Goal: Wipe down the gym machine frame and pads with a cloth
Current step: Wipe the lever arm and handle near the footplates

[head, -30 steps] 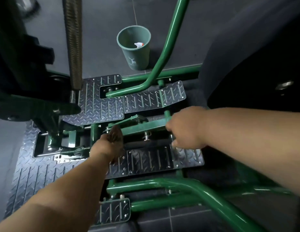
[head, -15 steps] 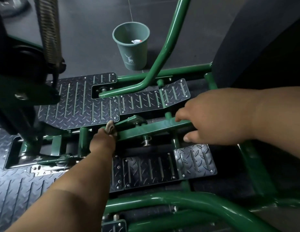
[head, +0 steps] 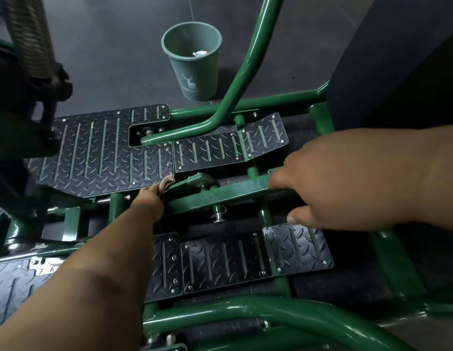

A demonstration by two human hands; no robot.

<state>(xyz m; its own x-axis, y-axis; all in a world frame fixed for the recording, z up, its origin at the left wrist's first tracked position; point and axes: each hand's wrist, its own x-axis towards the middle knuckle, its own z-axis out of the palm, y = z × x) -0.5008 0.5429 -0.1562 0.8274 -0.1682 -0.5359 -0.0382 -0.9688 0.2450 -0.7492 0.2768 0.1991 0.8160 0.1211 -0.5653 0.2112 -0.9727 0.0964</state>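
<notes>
Head view, looking down over two bare forearms into the low green frame of a gym machine. Nearest the camera, a curved green tube [head: 283,315] crosses the bottom. Beyond it lies a row of black tread plates [head: 235,259]. Above these runs a flat green bar [head: 220,196], with a metal pin hanging beneath it. The left hand [head: 150,201] is at the bar's left end, fingers curled round a bunched brownish cloth [head: 166,184] that presses against the bar's raised bracket. The right hand [head: 329,183] grips the same bar further right, fingers wrapped over the top and thumb tucked beneath. Behind the bar sits a second, larger set of black tread plates [head: 101,150], and a bent green tube [head: 235,97] rises from them toward the top edge. At right a dark pad [head: 397,72] fills the corner. At left a coiled metal spring [head: 30,36] stands over black hardware. Farthest back, on the grey floor, stands a green bucket [head: 195,69] with a white object inside.
</notes>
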